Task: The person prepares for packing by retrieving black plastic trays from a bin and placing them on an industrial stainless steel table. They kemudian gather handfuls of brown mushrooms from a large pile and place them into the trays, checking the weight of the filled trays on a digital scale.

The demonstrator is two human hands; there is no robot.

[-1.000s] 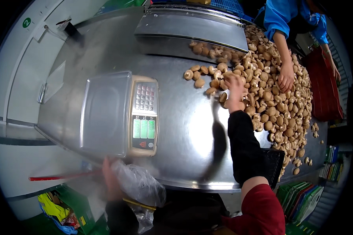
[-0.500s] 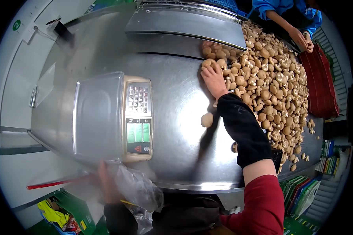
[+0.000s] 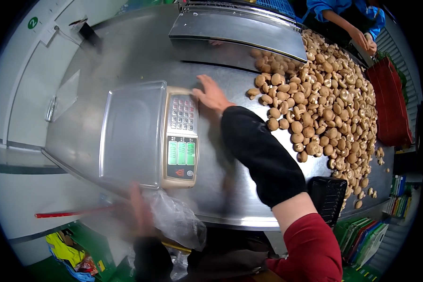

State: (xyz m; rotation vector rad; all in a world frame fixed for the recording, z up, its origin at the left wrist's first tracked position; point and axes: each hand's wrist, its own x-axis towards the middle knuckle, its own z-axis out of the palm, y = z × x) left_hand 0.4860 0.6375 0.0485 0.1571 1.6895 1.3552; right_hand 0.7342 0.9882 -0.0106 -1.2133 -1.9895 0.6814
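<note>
My right hand (image 3: 211, 96) is at the upper right corner of a digital scale (image 3: 180, 174), beside its keypad. Its fingers are spread, with no object visible in them. The scale has a wide clear-grey pan (image 3: 132, 134) and lit green displays. Blurred by motion, my left hand (image 3: 140, 211) is at the pan's near edge, next to a crumpled clear plastic bag (image 3: 176, 218); whether it grips anything cannot be made out. A long red strip (image 3: 61, 215) sticks out to the left of that hand. Right of my right arm spreads a large heap of brown mushrooms (image 3: 331, 113).
A black plastic tray (image 3: 327, 199) lies by the near table edge. A metal ledge (image 3: 237, 35) crosses the back of the steel table. At the far right a person in blue sleeves (image 3: 336, 11) works beside a red crate (image 3: 390, 103). Stacked colored crates (image 3: 362, 239) stand lower right.
My right hand has moved left, from the heap's edge to the scale, letting go of the mushrooms. A lone mushroom no longer lies apart from the heap. The view has shifted slightly left.
</note>
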